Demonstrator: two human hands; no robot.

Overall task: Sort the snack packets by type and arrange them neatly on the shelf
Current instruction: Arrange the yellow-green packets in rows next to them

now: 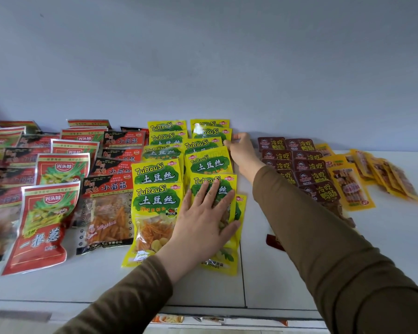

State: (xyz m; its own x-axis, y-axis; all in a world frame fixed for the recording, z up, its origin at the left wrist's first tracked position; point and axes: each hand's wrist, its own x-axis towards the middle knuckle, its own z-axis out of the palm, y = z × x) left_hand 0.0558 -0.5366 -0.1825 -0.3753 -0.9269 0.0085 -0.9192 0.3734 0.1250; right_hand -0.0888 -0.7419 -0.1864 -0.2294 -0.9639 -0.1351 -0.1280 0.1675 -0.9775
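Yellow packets [159, 179] are lying in two overlapping rows at the middle of the white shelf [263, 261]. I am seeing the left hand [204, 220] pressing flat, fingers straight and spread, on the nearer packets of the right-hand row. The right hand [241, 147] is reaching to that row's far end, fingers curled at a packet's edge. Red packets [46, 213] are lying left of the yellow ones, brown packets [299, 165] to their right.
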